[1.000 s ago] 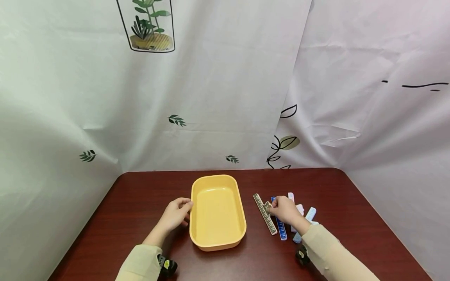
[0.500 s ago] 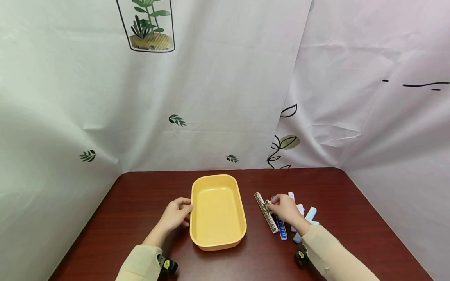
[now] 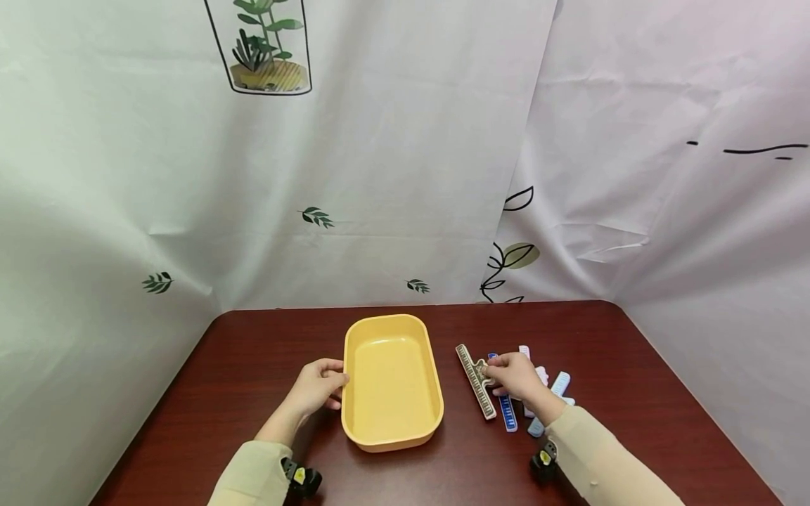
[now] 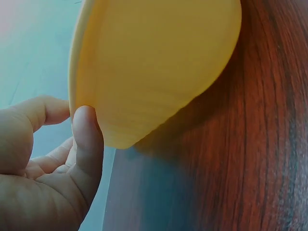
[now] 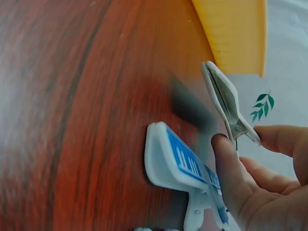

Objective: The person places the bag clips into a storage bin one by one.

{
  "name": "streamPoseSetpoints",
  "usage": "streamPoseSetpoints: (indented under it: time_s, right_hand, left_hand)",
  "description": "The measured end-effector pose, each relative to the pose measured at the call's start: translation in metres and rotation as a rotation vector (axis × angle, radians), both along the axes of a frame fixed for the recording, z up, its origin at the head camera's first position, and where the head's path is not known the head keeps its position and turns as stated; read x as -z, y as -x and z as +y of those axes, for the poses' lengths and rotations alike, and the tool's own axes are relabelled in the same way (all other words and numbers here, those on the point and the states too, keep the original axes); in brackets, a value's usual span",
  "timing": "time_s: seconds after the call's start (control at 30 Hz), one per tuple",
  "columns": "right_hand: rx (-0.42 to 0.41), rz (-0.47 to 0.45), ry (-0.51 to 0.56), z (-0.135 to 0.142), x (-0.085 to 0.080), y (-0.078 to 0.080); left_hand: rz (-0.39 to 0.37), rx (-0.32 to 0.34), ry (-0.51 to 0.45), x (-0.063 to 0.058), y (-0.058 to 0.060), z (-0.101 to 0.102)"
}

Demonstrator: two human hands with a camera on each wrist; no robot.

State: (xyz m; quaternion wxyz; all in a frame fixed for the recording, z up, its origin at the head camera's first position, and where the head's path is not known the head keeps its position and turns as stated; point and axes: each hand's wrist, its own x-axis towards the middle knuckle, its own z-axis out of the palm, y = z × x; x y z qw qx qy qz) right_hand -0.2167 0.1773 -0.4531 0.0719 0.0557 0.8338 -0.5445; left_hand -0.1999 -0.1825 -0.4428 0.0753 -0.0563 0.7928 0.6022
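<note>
The right hand (image 3: 517, 378) has the beige clip (image 3: 476, 383) pinched in its grip by the handles, above the glossy wood-grain desk (image 3: 278, 337), right of the yellow tray (image 3: 392, 393); a light squeeze should avoid springing it wide. The left hand (image 3: 313, 385) pinches the smooth, round-cornered tray's left rim.

No text, number, label or brand is showing legibly anywhere, neither on the yellow tray (image 3: 392, 383) nor on the striped clips (image 3: 508, 413) lying to its right.
</note>
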Motion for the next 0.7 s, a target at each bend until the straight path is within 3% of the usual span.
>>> streamPoseSetpoints:
  time_s: [0.2,0.7]
  right_hand:
    - [-0.017,-0.075,0.15,0.002,-0.001,0.001]
    - [-0.007,-0.163,0.282,0.001,-0.01,0.001]
  left_hand:
    - [0.003,-0.008,-0.017,0.0,0.0,0.002]
    - [-0.008,-0.049,-0.062,0.003,0.0,0.004]
